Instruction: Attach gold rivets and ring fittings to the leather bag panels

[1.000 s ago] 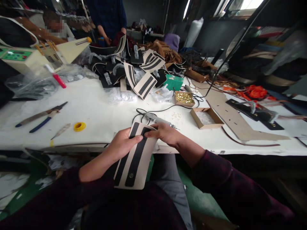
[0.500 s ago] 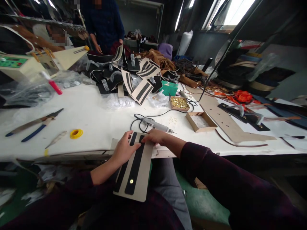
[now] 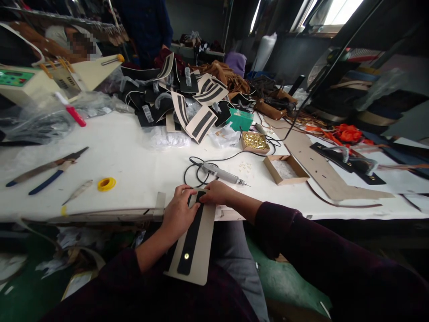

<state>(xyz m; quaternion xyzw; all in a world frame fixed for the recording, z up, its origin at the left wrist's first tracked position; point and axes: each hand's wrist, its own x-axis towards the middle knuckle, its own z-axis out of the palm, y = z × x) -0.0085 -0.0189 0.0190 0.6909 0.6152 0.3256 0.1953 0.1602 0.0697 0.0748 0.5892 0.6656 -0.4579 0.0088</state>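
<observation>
A beige panel [image 3: 205, 241] with black strips slants from the table edge down over my lap. A round gold fitting [image 3: 187, 256] sits near the lower end of its middle strip. My left hand [image 3: 181, 210] lies over the panel's upper left side, fingers gripping its top part. At the top right, my right hand [image 3: 214, 193] pinches the panel by the black strip's upper end. The two thumbs are close together on the strip. Just beyond my hands lies a grey rotary tool [image 3: 223, 173] with a black cord.
Small gold pieces [image 3: 245, 167] lie near a box of gold fittings [image 3: 255, 141] and an open cardboard box [image 3: 286, 170]. Cutters [image 3: 50, 170], yellow tape [image 3: 106, 184] and an awl [image 3: 78, 191] are at left. Panels [image 3: 197, 118] are heaped behind; a person [image 3: 145, 31] stands beyond.
My left hand has shifted further over the panel, covering more of its left strip. The view has moved slightly. Both hands still hold the panel.
</observation>
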